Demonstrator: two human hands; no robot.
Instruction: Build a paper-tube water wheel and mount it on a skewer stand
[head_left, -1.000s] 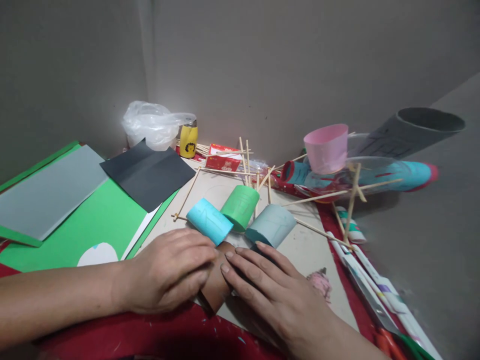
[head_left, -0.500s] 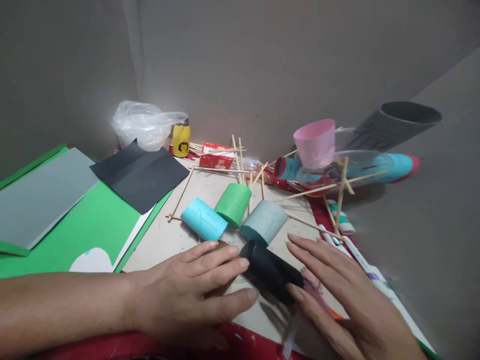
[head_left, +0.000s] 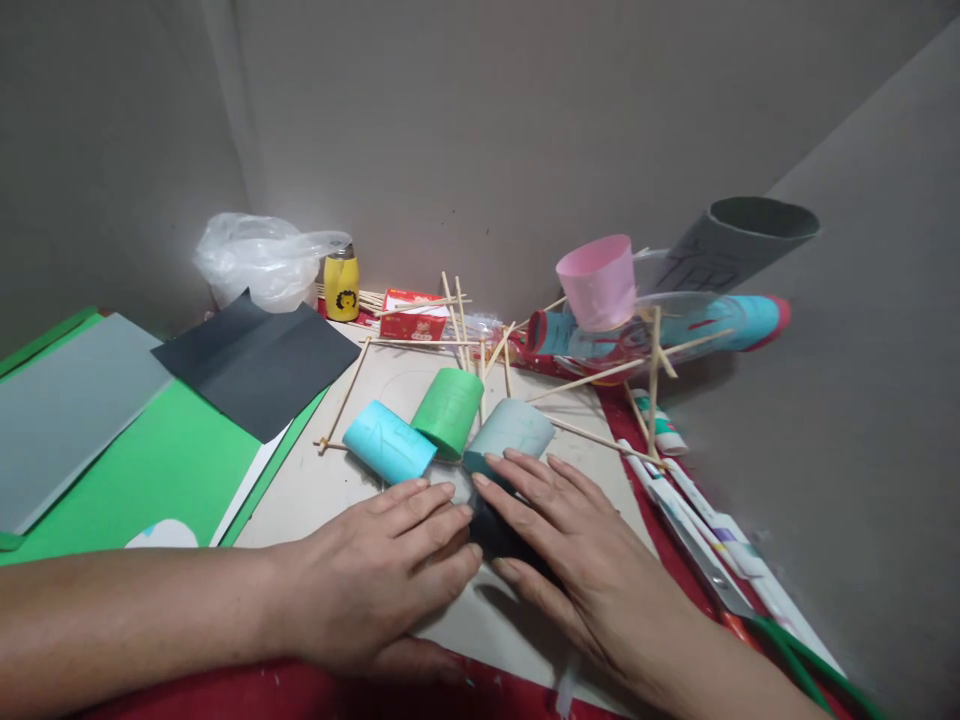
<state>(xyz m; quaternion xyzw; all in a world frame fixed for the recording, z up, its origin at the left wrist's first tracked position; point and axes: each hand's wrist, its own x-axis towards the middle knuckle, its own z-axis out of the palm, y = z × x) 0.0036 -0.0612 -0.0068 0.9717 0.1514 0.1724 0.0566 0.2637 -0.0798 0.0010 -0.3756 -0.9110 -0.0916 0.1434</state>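
A black paper tube [head_left: 501, 535] lies on a tan cardboard sheet [head_left: 352, 485], mostly covered by my hands. My left hand [head_left: 382, 570] rests flat with its fingers stretched out, the fingertips touching the tube's left end. My right hand [head_left: 570, 545] lies over the tube with its fingers extended and pressing on it. Just beyond the fingertips lie three paper tubes: a light blue tube [head_left: 388, 442], a green tube [head_left: 448, 411] and a grey-blue tube [head_left: 510, 430].
Green, grey and black paper sheets [head_left: 247, 365] lie at the left. At the back are a plastic bag [head_left: 259, 260], a yellow bottle [head_left: 341, 288] and wooden sticks [head_left: 457, 330]. A pink cup [head_left: 600, 280], a stick frame and rolled papers stand at the right, with scissors [head_left: 750, 610] near the right edge.
My right hand has come back left and down onto the black tube, which it had let show half a second ago. My left hand's fingers closed in on the tube's end.
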